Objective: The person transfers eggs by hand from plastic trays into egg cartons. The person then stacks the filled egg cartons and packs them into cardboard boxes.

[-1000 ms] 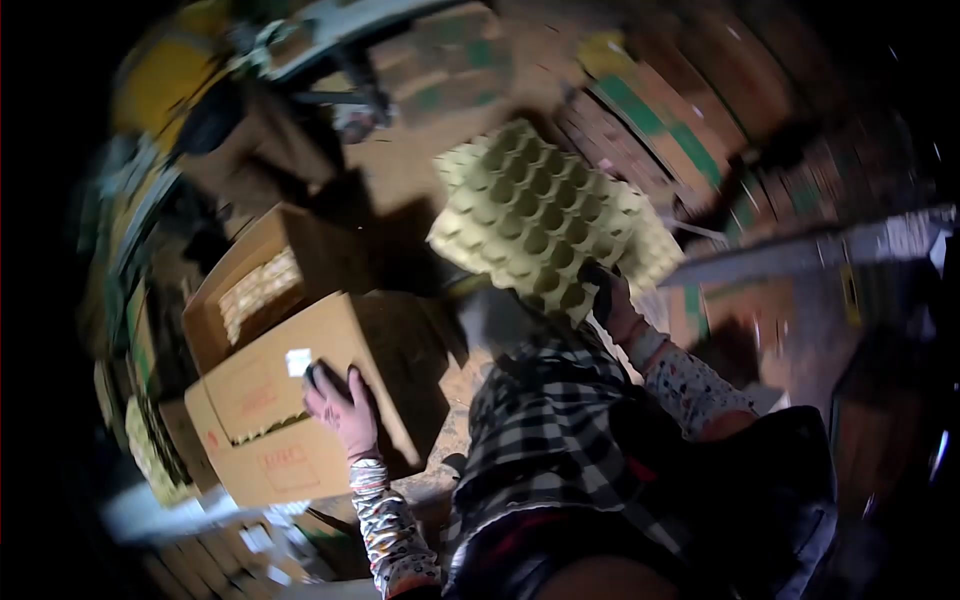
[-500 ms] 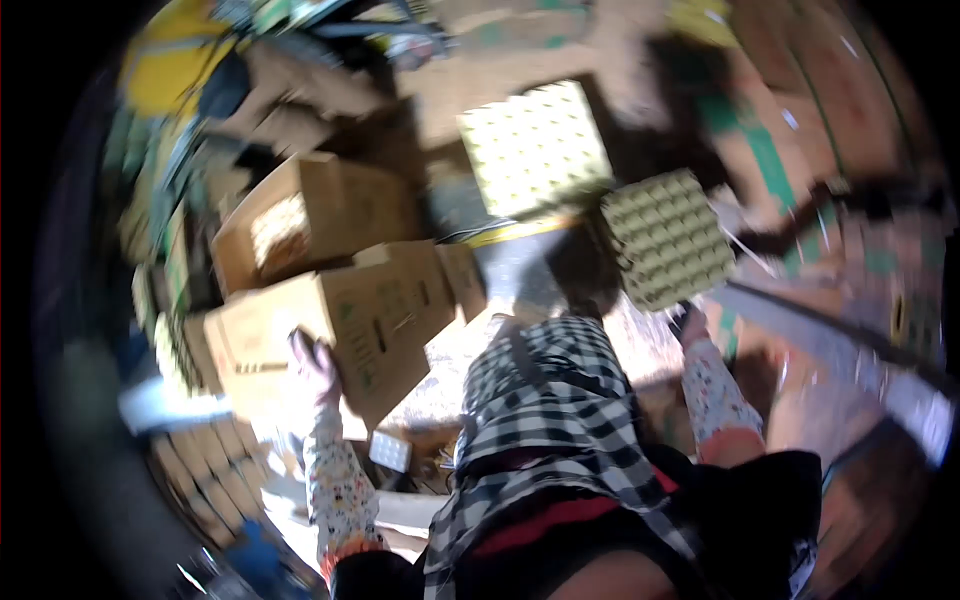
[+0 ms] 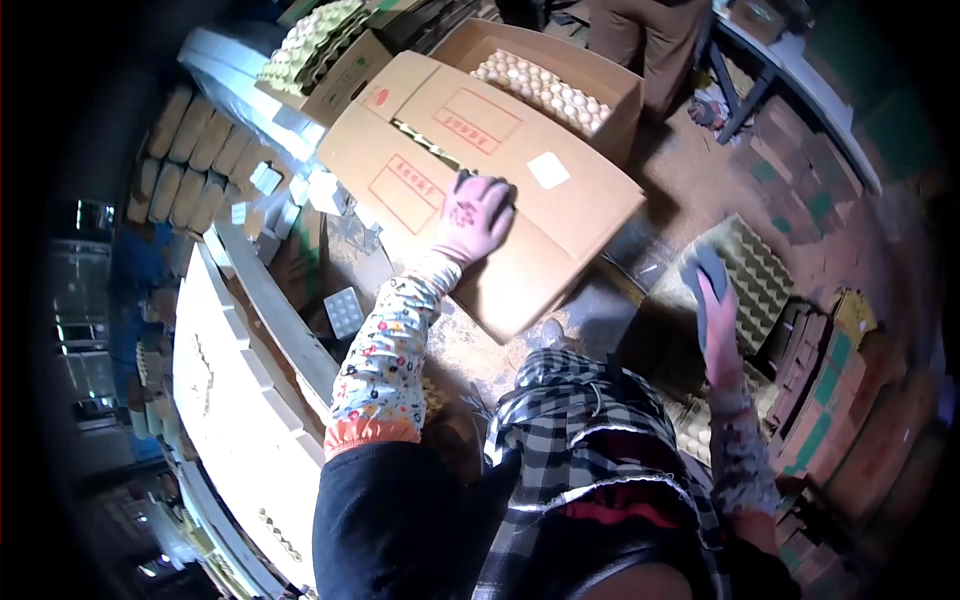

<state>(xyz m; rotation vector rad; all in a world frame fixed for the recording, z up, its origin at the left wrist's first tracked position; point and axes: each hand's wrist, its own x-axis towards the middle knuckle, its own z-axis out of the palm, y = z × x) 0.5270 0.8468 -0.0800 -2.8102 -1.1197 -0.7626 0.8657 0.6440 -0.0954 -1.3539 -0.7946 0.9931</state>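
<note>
My left hand [image 3: 474,218], in a pink glove with dark fingertips, lies on the top flaps of a cardboard carton [image 3: 520,225] with red print. A narrow gap between the flaps shows pale tray edges. My right hand [image 3: 712,300] is off to the right, its gloved fingers stretched out beside a stack of egg trays [image 3: 757,272]; whether it touches them is unclear. Behind the closed carton stands an open carton [image 3: 625,85] holding rows of eggs [image 3: 545,88].
A person in brown trousers [image 3: 655,40] stands beyond the open carton. Egg trays [image 3: 320,45] top a box at the upper left. A long white surface [image 3: 235,400] runs along the left. Flattened cartons [image 3: 825,400] are stacked at the right.
The view has swung round, bringing the closed carton to the centre. My right hand has let go of the egg tray it held. My left hand stays on the carton.
</note>
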